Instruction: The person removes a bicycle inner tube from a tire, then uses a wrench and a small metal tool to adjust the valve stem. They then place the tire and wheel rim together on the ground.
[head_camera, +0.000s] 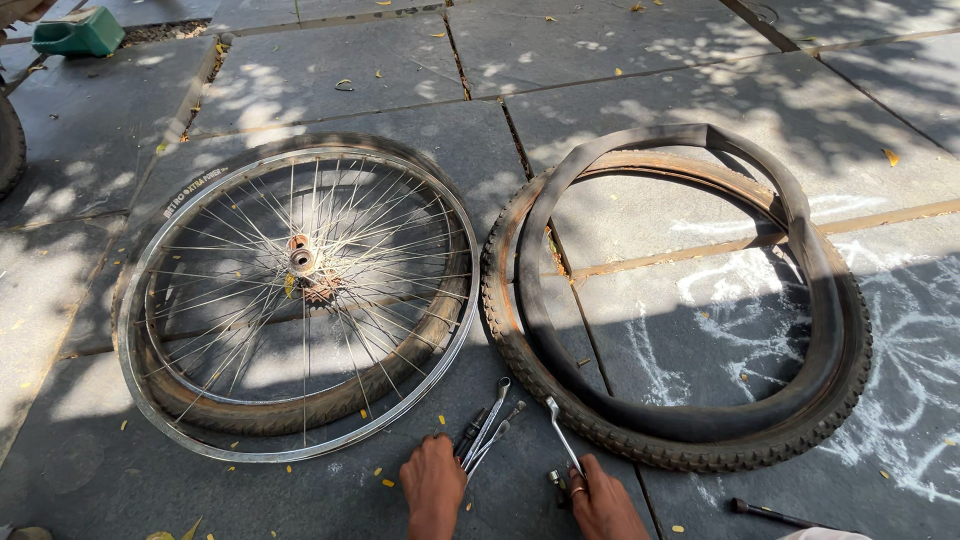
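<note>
Far left, a green tub (78, 31) is sitting at the pavement's (330, 75) edge, well apart from the work. The spoked rim (300, 300) is lying flat on the stone slabs with a worn tyre (330, 405) sitting loosely under and inside it, so this wheel is already apart. The left hand (432, 485) is resting knuckles-up just beside a bundle of tyre levers (488, 430), fingers curled and touching the bundle's near end; can't tell if it's actually gripping. The right hand (600, 505) is pinching the handle end of a single spanner (562, 435), whose head is pointing toward the knobby tyre (680, 445). That tyre is lying flat to the right, with a slack inner tube (820, 290) draped loosely over and inside it. A dark tool (770, 515) is lying near the bottom right. My read: tool picking is in hand; the next move is calling for separating one lever from the bundle with a firm grip.
</note>
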